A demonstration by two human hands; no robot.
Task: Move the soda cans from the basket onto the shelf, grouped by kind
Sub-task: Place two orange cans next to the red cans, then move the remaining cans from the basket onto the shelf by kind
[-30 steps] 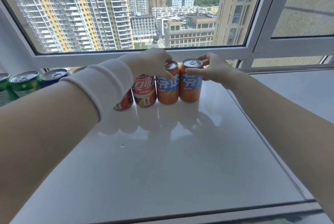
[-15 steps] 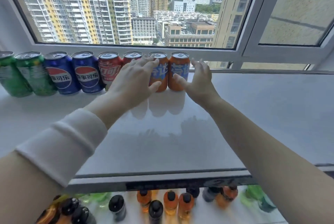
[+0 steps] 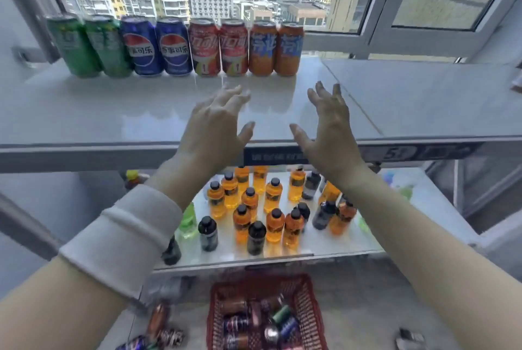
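A row of cans stands at the back of the white top shelf (image 3: 141, 112), against the window: two green cans (image 3: 90, 47), two blue cans (image 3: 158, 47), two red cans (image 3: 219, 48) and two orange cans (image 3: 275, 48). My left hand (image 3: 214, 129) and my right hand (image 3: 330, 126) hover over the shelf's front edge, both with fingers spread and holding nothing. Below, on the floor, a red basket (image 3: 310, 307) holds several mixed cans (image 3: 254, 321).
A lower shelf (image 3: 353, 242) carries several small orange, black and green bottles (image 3: 271, 217). A few loose cans (image 3: 158, 327) lie on the floor left of the basket. The window frame (image 3: 367, 38) rises behind the can row; a label strip runs along the top shelf's front.
Both hands let go of the orange cans and pulled back toward me, opening. The view tilted down, so the lower shelf and the basket came into sight.
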